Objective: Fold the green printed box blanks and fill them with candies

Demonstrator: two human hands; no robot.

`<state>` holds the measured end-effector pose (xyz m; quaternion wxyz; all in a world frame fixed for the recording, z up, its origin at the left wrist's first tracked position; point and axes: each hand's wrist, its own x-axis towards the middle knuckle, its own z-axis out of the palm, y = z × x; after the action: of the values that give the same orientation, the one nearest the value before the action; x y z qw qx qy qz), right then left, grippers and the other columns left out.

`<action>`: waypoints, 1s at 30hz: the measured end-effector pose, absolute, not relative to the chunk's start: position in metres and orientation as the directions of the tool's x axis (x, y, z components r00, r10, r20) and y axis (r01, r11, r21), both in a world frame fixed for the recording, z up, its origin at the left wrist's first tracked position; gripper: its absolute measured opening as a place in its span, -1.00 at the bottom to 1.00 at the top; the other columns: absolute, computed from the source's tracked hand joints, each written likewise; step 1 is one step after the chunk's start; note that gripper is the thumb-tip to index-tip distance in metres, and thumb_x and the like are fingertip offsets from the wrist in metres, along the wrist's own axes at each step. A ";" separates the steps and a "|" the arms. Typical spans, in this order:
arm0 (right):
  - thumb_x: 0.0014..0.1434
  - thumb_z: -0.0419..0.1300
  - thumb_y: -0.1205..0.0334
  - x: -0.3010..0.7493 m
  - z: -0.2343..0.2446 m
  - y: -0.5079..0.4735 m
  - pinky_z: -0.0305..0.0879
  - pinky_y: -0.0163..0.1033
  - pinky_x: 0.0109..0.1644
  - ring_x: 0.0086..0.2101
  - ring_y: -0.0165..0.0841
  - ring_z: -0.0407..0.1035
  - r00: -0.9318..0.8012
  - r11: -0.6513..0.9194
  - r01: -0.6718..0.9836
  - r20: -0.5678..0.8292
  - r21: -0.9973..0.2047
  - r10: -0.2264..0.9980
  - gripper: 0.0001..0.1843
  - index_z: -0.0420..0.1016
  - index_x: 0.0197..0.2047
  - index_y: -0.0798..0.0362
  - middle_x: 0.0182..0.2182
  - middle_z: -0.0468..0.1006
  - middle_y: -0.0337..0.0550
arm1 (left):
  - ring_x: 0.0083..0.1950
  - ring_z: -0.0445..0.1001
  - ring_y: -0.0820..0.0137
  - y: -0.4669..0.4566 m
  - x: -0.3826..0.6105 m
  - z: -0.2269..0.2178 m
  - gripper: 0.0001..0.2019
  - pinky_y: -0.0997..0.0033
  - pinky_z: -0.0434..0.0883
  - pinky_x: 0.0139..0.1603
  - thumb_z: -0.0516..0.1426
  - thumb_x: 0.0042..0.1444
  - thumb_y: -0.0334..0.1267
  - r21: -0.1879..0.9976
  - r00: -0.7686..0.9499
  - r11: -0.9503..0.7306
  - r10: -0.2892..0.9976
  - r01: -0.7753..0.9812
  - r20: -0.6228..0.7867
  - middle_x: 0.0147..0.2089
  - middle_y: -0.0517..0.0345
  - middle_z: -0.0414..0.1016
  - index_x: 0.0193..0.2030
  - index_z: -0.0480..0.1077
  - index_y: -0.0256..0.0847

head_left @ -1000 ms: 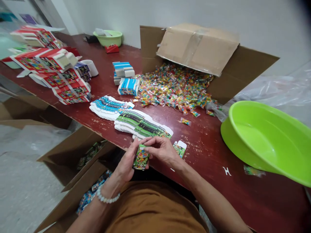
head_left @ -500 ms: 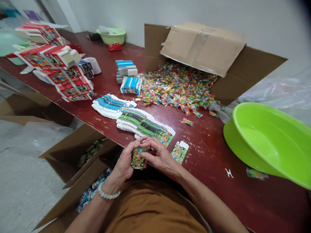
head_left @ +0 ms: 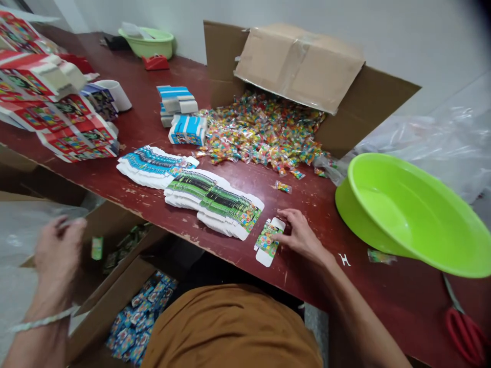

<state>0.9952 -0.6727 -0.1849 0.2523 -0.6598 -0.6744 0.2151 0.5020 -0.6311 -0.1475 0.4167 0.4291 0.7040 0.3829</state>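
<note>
While the right hand rests low on the dark red table just right of centre in the frame, its fingertips touch the edge of a small flat green carton blank that lies loose on the tabletop; the fingers are spread and lightly curled, pressing on the blank rather than closed round it. Just left of that blank, a fanned row of green flat blanks spreads across the middle of the frame, and a fanned row of blue flat blanks lies beside it further left. At the lower left of the frame the left hand hangs off the table edge above an open cardboard box on the floor, blurred, with fingers loosely open and nothing in its grasp; a small green packed carton shows in mid-air just right of it, over the box. Blue packed cartons fill the lower part of another floor box. At upper centre a large brown carton lies on its side with a heap of wrapped sweets spilling onto the table. A bright green basin sits tilted at the right, red printed trays are stacked at upper left, and red scissors lie at the lower right corner
</note>
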 end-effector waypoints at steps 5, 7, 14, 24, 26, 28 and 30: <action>-0.05 0.45 -0.07 0.975 -0.194 -0.691 0.28 0.04 -0.04 -0.09 -0.08 0.31 0.049 -0.042 0.888 0.004 -0.457 0.999 -0.53 0.48 -0.14 -0.03 -0.08 0.40 -0.04 | -0.03 0.50 0.23 -0.675 0.641 -0.155 -0.63 0.15 0.41 0.07 0.21 0.15 -0.08 0.903 -0.154 -0.062 0.978 0.425 0.140 0.02 0.10 0.54 0.08 0.42 -0.07; -0.07 0.47 0.00 0.973 -0.193 -0.692 0.28 -0.01 -0.07 -0.12 -0.11 0.31 0.060 -0.050 0.865 0.004 -0.500 0.998 -0.57 0.48 -0.20 -0.02 -0.12 0.40 -0.07 | -0.09 0.52 0.26 -0.690 0.688 -0.156 -0.64 0.23 0.43 0.04 0.21 0.14 -0.17 0.940 0.087 -0.090 0.994 0.329 0.065 -0.02 0.06 0.56 0.09 0.44 -0.10; 0.19 0.28 0.12 0.958 -0.172 -0.708 0.26 -0.04 -0.04 -0.17 -0.19 0.31 0.115 0.101 0.668 0.236 -0.737 0.965 -0.84 0.50 -0.37 -0.02 -0.24 0.37 -0.12 | -0.10 0.51 0.22 -0.689 0.740 -0.154 -0.52 0.26 0.39 0.03 0.24 0.12 -0.13 0.969 0.405 0.122 0.892 0.215 -0.202 0.00 0.00 0.58 0.19 0.45 -0.16; 0.23 0.28 0.12 0.928 -0.137 -0.700 0.29 -0.20 -0.17 -0.25 -0.30 0.32 -0.162 0.317 0.521 0.273 -0.792 0.948 -0.86 0.56 -0.34 -0.03 -0.32 0.34 -0.18 | -0.49 0.53 0.38 -0.681 0.736 -0.153 -0.59 0.45 0.37 -0.45 0.34 -0.05 0.02 0.632 0.856 0.774 0.349 -0.033 -0.382 -0.31 -0.01 0.56 -0.23 0.49 -0.30; 0.24 0.26 0.19 0.922 -0.136 -0.699 0.25 -0.23 -0.26 -0.34 -0.33 0.33 -0.186 0.298 0.588 0.234 -0.752 0.954 -0.89 0.53 -0.34 -0.02 -0.37 0.40 -0.20 | -0.57 0.42 0.50 -0.685 0.737 -0.155 -0.61 0.50 0.28 -0.53 0.34 -0.02 0.03 0.693 0.788 0.716 0.472 -0.081 -0.396 -0.33 0.12 0.49 -0.25 0.44 -0.25; 0.20 0.26 0.26 0.919 -0.133 -0.698 0.21 -0.27 -0.33 -0.42 -0.38 0.31 -0.207 0.271 0.595 0.182 -0.756 0.961 -0.95 0.50 -0.32 -0.01 -0.40 0.43 -0.23 | -0.56 0.33 0.57 -0.686 0.736 -0.155 -0.63 0.54 0.23 -0.53 0.33 0.03 0.02 0.748 0.736 0.661 0.538 -0.065 -0.411 -0.38 0.21 0.41 -0.26 0.40 -0.24; 0.16 0.27 0.31 0.918 -0.131 -0.696 0.19 -0.30 -0.37 -0.47 -0.42 0.29 -0.252 0.263 0.531 0.146 -0.805 0.957 -0.95 0.47 -0.32 0.01 -0.43 0.45 -0.26 | -0.55 0.29 0.59 -0.685 0.733 -0.153 -0.62 0.55 0.20 -0.51 0.32 0.05 0.03 0.780 0.722 0.625 0.542 -0.006 -0.429 -0.42 0.26 0.36 -0.25 0.39 -0.23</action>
<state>0.9176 -0.6964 -0.1310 0.3304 -0.5147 -0.7228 0.3217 0.7327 -0.6847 -0.1531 0.8371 0.4006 0.3346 0.1639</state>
